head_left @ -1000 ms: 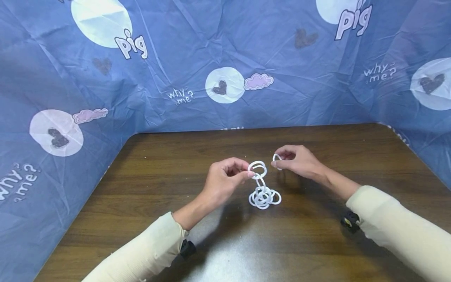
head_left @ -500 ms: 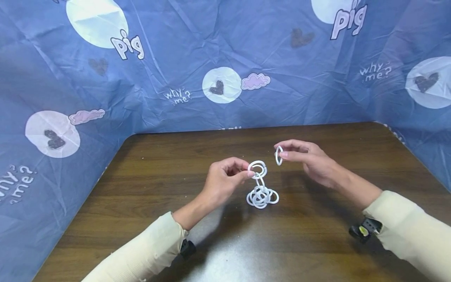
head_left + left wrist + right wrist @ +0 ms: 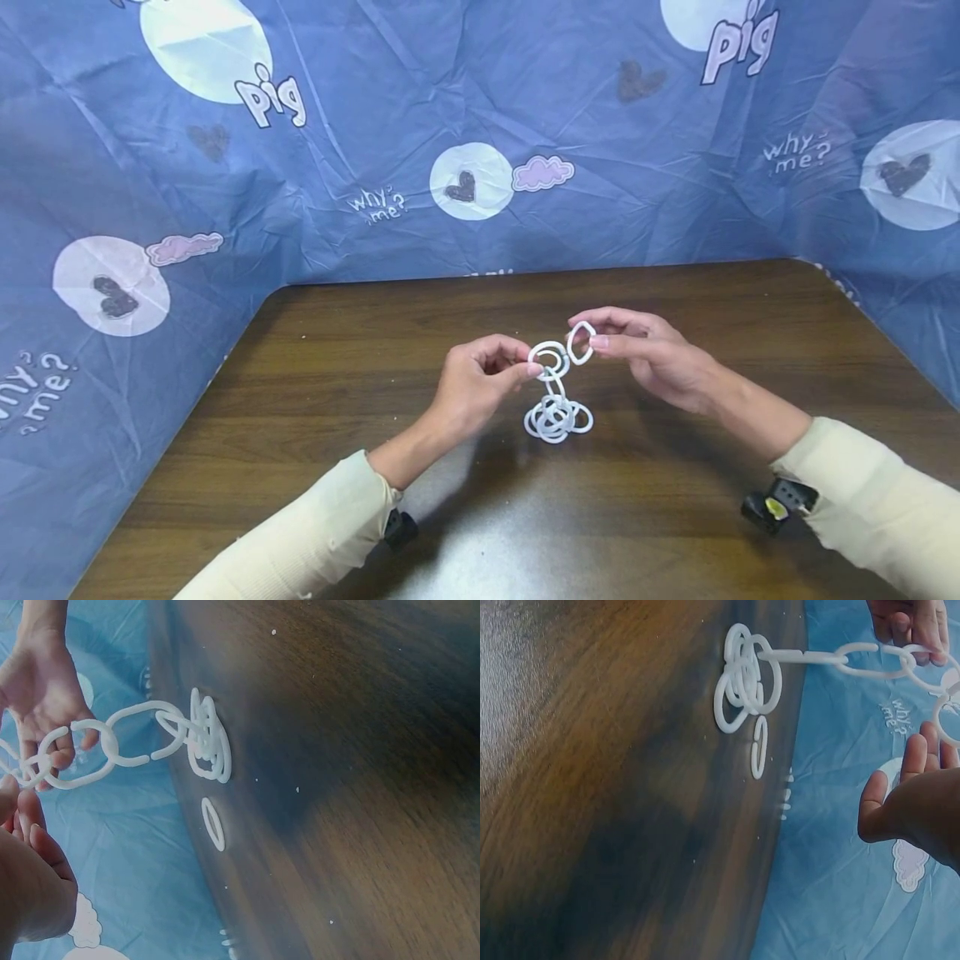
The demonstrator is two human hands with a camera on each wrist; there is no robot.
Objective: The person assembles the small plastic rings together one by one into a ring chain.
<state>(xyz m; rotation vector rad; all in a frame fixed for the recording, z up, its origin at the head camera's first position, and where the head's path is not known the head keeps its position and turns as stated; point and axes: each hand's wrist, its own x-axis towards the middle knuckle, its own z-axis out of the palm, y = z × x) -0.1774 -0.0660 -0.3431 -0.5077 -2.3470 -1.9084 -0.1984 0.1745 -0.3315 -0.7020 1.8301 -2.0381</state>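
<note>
My left hand [image 3: 483, 379] pinches a white plastic chain link [image 3: 537, 350] between thumb and fingers, at the top of a short chain. Below it the linked chain [image 3: 870, 673] runs down to a heap of white links [image 3: 555, 419] on the table. To the right, my right hand [image 3: 652, 354] holds another white link [image 3: 573, 343] between thumb and fingers, its left side right at the upper links. Small gaps show in some rings in the wrist views. In the right wrist view, the right hand's fingers [image 3: 915, 757] spread beside the links.
A brown wood-grain table [image 3: 360, 333] carries the heap, with one link [image 3: 213, 823] lying close beside it. Tiny white specks dot the tabletop. A blue printed cloth [image 3: 360, 108] hangs behind the table and along both sides.
My right hand drew back up and right with its link, then came left so the link now meets the upper links. The left hand has stayed nearly still.
</note>
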